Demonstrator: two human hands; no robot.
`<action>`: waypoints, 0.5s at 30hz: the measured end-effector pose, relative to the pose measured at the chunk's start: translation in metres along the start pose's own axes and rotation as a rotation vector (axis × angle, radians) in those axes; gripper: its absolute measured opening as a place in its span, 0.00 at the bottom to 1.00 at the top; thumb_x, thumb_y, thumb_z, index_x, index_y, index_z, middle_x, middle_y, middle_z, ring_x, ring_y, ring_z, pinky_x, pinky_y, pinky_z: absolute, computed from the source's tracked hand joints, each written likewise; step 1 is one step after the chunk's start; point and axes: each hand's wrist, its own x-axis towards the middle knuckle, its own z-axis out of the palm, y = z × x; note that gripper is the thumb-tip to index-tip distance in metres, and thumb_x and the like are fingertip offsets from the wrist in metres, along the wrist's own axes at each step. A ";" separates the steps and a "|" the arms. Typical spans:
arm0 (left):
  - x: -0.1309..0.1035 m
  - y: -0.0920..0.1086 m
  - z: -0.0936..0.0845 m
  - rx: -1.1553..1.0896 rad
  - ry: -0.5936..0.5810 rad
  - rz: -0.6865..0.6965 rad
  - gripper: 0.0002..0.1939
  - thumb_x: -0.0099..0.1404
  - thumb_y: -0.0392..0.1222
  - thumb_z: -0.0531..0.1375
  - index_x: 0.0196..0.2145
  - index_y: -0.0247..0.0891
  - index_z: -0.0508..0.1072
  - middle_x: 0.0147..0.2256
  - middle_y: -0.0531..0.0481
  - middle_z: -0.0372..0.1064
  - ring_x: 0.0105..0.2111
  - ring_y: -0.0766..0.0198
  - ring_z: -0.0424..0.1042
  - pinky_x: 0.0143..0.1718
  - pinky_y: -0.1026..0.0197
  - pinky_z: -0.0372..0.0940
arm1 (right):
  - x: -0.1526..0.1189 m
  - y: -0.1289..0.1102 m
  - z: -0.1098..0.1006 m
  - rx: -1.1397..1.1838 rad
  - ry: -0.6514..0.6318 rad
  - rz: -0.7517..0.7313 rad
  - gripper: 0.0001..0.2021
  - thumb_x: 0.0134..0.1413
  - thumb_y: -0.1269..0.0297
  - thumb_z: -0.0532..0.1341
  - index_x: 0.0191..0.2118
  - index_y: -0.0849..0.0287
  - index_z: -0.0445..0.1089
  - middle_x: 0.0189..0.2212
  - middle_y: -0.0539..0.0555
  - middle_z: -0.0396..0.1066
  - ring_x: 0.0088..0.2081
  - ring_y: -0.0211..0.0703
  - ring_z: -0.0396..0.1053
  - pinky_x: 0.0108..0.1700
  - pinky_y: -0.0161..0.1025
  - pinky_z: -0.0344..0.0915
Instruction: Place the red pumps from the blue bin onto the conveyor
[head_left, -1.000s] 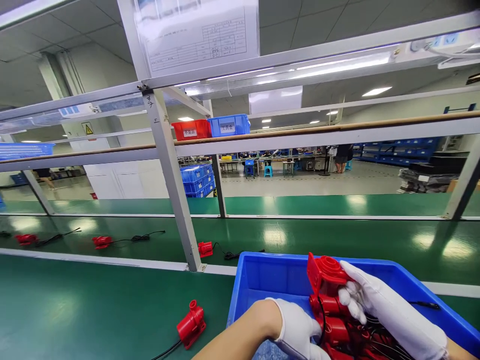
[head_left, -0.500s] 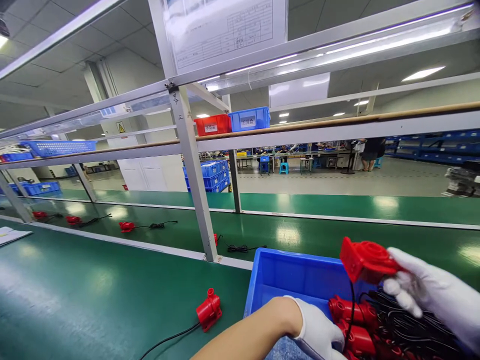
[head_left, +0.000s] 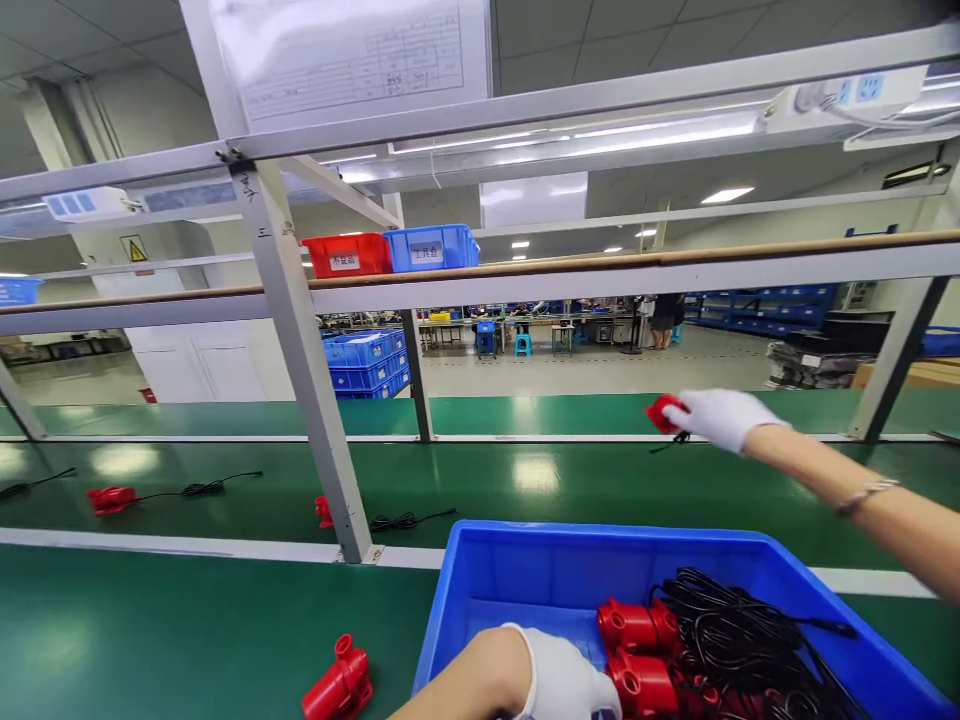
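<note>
Red plastic pump (head_left: 663,412): small moulded part, held aloft in my right hand (head_left: 721,418) above far green belt, mostly hidden by gloved fingers; short black cord end dangles beneath. Red pumps in bin (head_left: 636,655): I see several lying on sides, stacked at bin floor, round ports facing left, black cords (head_left: 739,640) tangled just beside; my left hand (head_left: 564,683) touching nearest one.

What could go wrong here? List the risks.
The right hand holds a red pump out over the green belt; its black cord dangles and might snag. The left hand rests in the blue bin by tangled cords, which could drag out other pumps.
</note>
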 end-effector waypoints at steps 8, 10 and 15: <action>0.008 -0.017 0.001 -0.060 0.141 0.011 0.17 0.63 0.59 0.56 0.42 0.49 0.75 0.37 0.50 0.76 0.33 0.53 0.75 0.31 0.58 0.66 | 0.000 -0.055 0.117 -0.032 -0.635 0.005 0.13 0.64 0.59 0.60 0.44 0.66 0.70 0.38 0.54 0.71 0.36 0.38 0.71 0.39 0.39 0.72; -0.001 -0.008 -0.007 -0.068 0.143 -0.016 0.22 0.64 0.61 0.54 0.47 0.46 0.74 0.42 0.47 0.75 0.37 0.50 0.75 0.33 0.57 0.66 | 0.000 -0.061 0.120 -0.020 -0.659 -0.048 0.13 0.64 0.59 0.60 0.44 0.65 0.70 0.38 0.53 0.71 0.36 0.38 0.71 0.39 0.39 0.72; -0.016 0.014 -0.027 -0.339 0.819 -0.058 0.16 0.63 0.55 0.58 0.43 0.43 0.75 0.41 0.48 0.75 0.41 0.52 0.73 0.43 0.55 0.66 | -0.009 -0.082 0.090 0.008 -0.450 -0.269 0.15 0.66 0.55 0.57 0.44 0.65 0.69 0.40 0.55 0.71 0.41 0.42 0.70 0.46 0.45 0.68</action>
